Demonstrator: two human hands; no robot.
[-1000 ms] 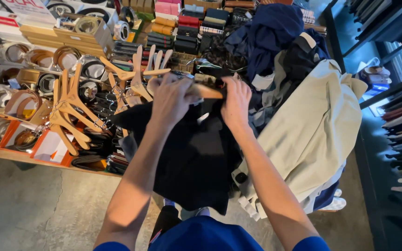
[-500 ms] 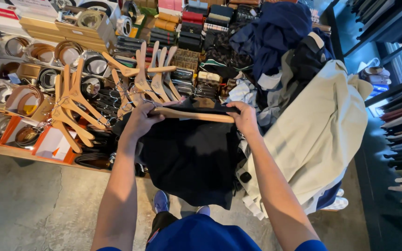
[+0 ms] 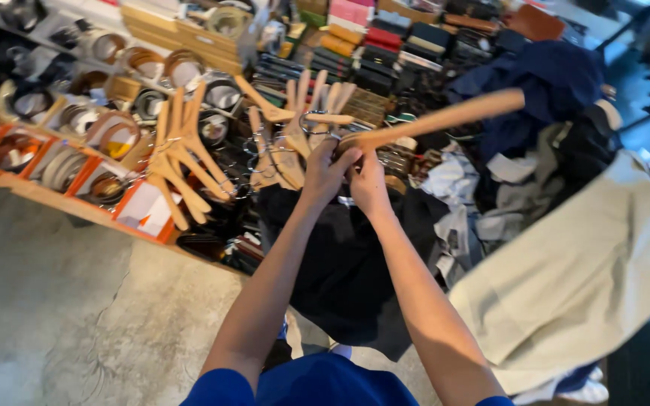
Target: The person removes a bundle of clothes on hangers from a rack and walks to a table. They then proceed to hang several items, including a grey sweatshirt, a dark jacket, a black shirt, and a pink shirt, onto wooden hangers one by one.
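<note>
Both hands, left hand (image 3: 327, 167) and right hand (image 3: 369, 180), close their fingers on one end of a wooden hanger (image 3: 445, 119) above the black garment (image 3: 347, 263). Stiff, light, best gripped mid-bar; the cloth hangs limp.

Heaped wooden hangers (image 3: 189, 162), folded stacks (image 3: 385, 45), beige cloth (image 3: 588, 278), navy garment (image 3: 543, 83).

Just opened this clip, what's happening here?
A person stands at a crowded display table. Both hands, the left hand and the right hand, are close together gripping one end of a wooden hanger, which angles up to the right. A black garment hangs below the hands. A pile of empty wooden hangers lies to the left, and a beige garment drapes to the right.
</note>
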